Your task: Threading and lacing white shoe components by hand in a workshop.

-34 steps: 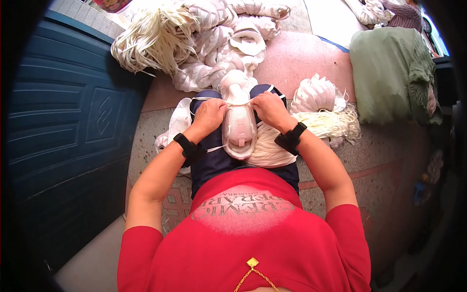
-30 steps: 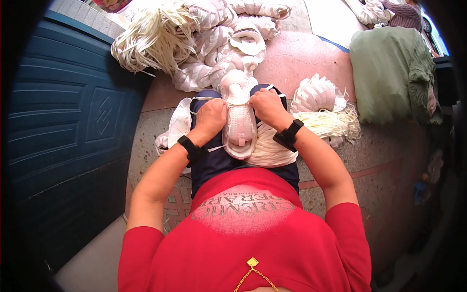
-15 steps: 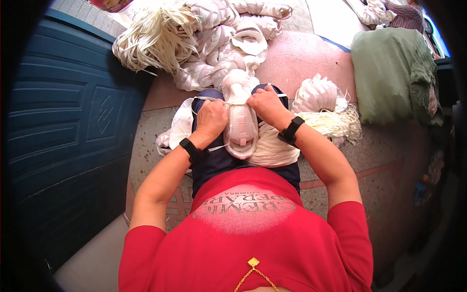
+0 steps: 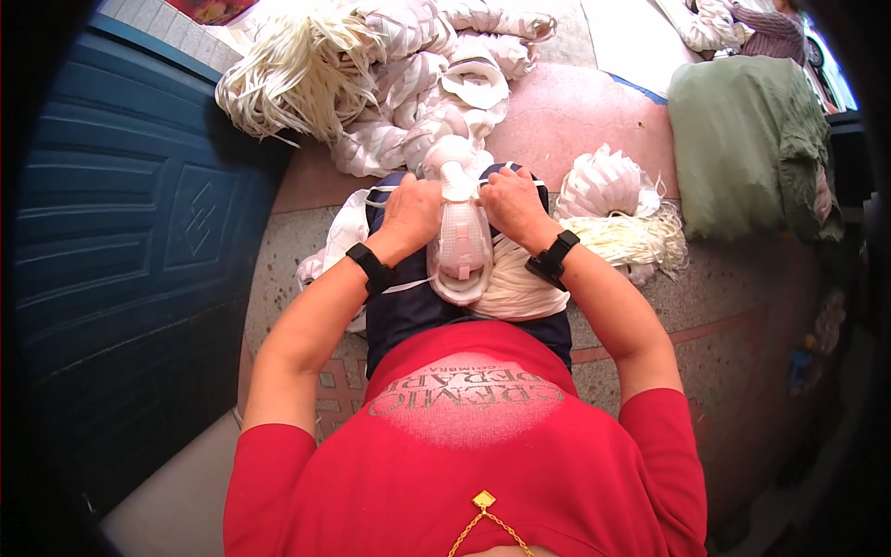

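A pale pink and white shoe upper (image 4: 460, 243) lies lengthwise between my thighs, its toe away from me and its heel end toward my body. My left hand (image 4: 414, 212) is closed at the upper's left edge, pinching a white shoelace (image 4: 382, 189) whose loose end sticks out over my knee. On the other side my right hand (image 4: 516, 206) is closed too, with white lace showing beside its fingers. The exact grip is partly hidden by the knuckles. Under my right forearm rests a bundle of cream laces (image 4: 522, 280).
A heap of shoe uppers (image 4: 408, 88) with a large tangle of laces (image 4: 302, 70) lies ahead. More uppers (image 4: 608, 183) and laces (image 4: 636, 239) sit right of my knees. A green sack (image 4: 742, 139) stands at the far right, a person (image 4: 775, 32) behind it. A dark blue door (image 4: 121, 223) is on the left.
My left hand has shifted slightly forward and right, closer to the upper. My right hand has come slightly back and right. The upper has hardly moved.
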Motion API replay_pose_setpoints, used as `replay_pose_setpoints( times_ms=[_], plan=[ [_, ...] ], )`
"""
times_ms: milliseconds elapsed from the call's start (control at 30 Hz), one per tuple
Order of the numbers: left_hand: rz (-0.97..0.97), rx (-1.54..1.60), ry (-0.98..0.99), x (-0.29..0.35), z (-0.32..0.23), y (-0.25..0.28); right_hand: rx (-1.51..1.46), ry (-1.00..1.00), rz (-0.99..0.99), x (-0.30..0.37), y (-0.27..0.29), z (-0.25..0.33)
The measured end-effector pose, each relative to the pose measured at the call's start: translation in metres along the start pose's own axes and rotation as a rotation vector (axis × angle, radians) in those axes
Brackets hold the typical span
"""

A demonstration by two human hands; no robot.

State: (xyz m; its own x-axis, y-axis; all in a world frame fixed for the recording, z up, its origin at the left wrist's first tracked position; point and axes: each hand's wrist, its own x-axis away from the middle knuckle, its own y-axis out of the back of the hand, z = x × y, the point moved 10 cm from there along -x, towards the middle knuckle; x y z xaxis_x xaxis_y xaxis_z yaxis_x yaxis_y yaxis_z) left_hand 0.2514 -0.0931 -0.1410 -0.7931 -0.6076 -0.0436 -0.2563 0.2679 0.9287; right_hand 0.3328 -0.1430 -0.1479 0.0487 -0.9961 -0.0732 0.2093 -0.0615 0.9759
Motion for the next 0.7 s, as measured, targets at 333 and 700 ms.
replay_pose_setpoints(
  times_ms=[333,700],
  plan=[
    [-0.035,-0.126,0.025,0.027,-0.020,0.016,-0.261,-0.128,0.328,0.008,-0.026,-0.007],
    [0.317,0.099,0.190,0.026,0.012,-0.022,-0.433,0.011,0.232,0.006,-0.036,-0.004]
  ],
)
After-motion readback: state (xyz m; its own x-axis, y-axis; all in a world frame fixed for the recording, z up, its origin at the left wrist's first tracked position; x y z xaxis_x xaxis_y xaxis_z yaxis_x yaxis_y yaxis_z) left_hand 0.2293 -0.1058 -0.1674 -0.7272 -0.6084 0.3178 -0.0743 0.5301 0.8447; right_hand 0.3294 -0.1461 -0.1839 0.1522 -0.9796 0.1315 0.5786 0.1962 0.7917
